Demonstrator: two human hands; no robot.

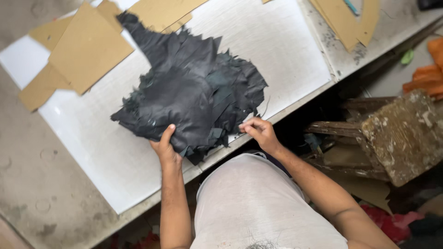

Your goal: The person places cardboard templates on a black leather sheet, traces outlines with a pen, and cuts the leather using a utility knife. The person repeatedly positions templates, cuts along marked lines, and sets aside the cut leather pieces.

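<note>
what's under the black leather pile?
The pile of black leather pieces lies on a white board; its top tip overlaps a brown cardboard template. Left hand and right hand hold its near edge. Anything beneath the pile is covered.

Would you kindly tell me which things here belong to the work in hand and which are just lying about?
In hand:
- pile of dark leather pieces, gripped at its near edge by the left hand and the right hand
- white cutting board under the pile

Lying about:
- cardboard patterns at the board's far corner
- more cardboard shapes on the table's right end
- orange cloth
- worn wooden block
</note>
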